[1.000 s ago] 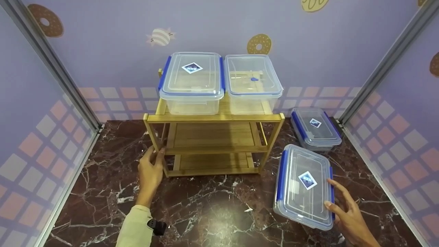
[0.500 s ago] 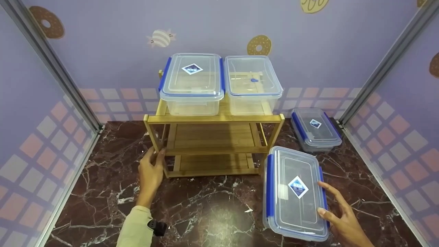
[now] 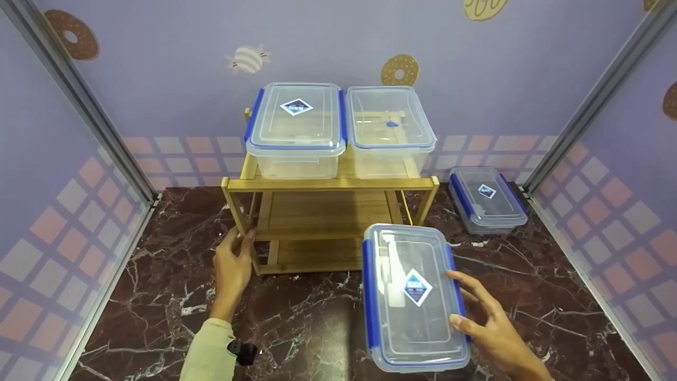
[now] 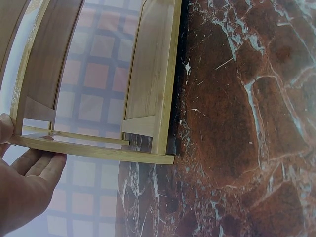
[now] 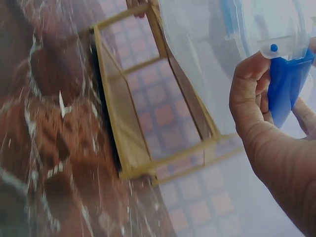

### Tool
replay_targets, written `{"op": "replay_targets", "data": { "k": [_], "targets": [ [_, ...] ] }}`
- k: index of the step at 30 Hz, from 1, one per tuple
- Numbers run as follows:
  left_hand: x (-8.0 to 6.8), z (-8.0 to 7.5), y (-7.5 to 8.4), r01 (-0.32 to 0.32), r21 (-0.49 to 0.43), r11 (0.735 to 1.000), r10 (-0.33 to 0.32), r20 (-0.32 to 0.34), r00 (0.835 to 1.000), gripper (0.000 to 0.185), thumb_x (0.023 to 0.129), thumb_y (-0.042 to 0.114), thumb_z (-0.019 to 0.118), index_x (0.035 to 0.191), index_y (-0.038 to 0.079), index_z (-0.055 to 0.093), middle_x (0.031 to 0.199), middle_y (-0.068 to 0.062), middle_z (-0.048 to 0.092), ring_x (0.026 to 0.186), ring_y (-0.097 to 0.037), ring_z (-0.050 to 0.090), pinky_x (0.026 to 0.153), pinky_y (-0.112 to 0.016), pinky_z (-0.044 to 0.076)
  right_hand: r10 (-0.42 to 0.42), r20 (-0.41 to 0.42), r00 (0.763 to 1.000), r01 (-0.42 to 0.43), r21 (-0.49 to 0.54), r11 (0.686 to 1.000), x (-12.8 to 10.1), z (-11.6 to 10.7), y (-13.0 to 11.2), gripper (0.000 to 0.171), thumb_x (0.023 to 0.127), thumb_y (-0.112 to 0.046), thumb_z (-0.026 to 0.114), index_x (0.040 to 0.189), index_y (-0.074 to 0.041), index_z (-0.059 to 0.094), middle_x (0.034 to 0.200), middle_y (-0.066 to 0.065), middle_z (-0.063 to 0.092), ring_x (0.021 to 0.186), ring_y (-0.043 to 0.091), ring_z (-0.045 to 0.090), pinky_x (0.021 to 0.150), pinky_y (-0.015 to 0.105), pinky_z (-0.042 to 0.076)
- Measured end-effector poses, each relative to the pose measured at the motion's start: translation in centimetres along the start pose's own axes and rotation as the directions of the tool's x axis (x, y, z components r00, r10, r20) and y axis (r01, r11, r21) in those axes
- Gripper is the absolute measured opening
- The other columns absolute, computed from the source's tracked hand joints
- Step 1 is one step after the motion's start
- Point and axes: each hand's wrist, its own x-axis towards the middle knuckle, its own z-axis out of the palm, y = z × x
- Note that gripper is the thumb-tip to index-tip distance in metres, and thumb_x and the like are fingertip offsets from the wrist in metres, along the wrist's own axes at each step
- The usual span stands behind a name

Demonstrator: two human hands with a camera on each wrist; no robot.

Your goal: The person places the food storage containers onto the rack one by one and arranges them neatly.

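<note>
My right hand (image 3: pixel 478 317) grips a clear lidded container (image 3: pixel 410 296) with blue clips by its right long side and holds it off the marble in front of the wooden shelf's (image 3: pixel 328 183) lower right corner. In the right wrist view the thumb of that hand (image 5: pixel 259 98) curls under the container (image 5: pixel 207 54) beside a blue clip (image 5: pixel 285 86). My left hand (image 3: pixel 234 259) holds the shelf's left front post at the middle tier. The left wrist view shows the fingers of my left hand (image 4: pixel 27 182) wrapped under a rail of the shelf (image 4: pixel 148 89).
Two clear containers (image 3: pixel 296 127) (image 3: pixel 390 127) stand side by side on the shelf's top tier. A third lidded one (image 3: pixel 486 198) sits on the marble table (image 3: pixel 158 296) at the back right. Patterned walls close in the left, back and right.
My right hand has carried the container to the left, from the table's right side to in front of the shelf. The left hand has stayed on the shelf post.
</note>
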Motion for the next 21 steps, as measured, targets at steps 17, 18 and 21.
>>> {"op": "replay_targets", "data": {
  "k": [17, 18, 21],
  "targets": [
    [0.1, 0.1, 0.0, -0.017, 0.0, 1.0, 0.017, -0.012, 1.0, 0.035, 0.104, 0.024, 0.06, 0.134, 0.006, 0.064, 0.121, -0.025, 0.068, 0.109, -0.041, 0.068, 0.092, -0.057, 0.053, -0.039, 0.126, 0.991, 0.037, 0.011, 0.999, 8.5, 6.9, -0.6, 0.071, 0.091, 0.004, 0.067, 0.154, -0.01, 0.036, 0.128, 0.031, 0.055, 0.105, 0.042, 0.065, 0.08, 0.057, 0.057],
    [0.1, 0.1, -0.1, -0.017, 0.003, 1.0, 0.017, -0.014, 1.0, 0.034, 0.104, 0.024, 0.06, 0.133, 0.006, 0.064, 0.121, -0.025, 0.068, 0.109, -0.041, 0.068, 0.092, -0.057, 0.053, -0.037, 0.128, 0.991, 0.036, 0.013, 0.999, 9.0, 7.2, -0.6, 0.071, 0.091, 0.004, 0.068, 0.154, -0.009, 0.036, 0.127, 0.031, 0.056, 0.104, 0.041, 0.066, 0.08, 0.057, 0.057],
    [0.0, 0.0, -0.2, -0.027, 0.004, 1.0, 0.027, -0.018, 0.999, 0.033, 0.104, 0.024, 0.061, 0.132, 0.006, 0.064, 0.12, -0.025, 0.068, 0.108, -0.041, 0.068, 0.091, -0.057, 0.054, -0.024, 0.123, 0.992, 0.023, 0.005, 1.0, 10.2, 8.2, -0.6, 0.073, 0.091, 0.001, 0.07, 0.155, -0.011, 0.037, 0.126, 0.03, 0.056, 0.101, 0.041, 0.067, 0.078, 0.056, 0.058]
  ]
}}
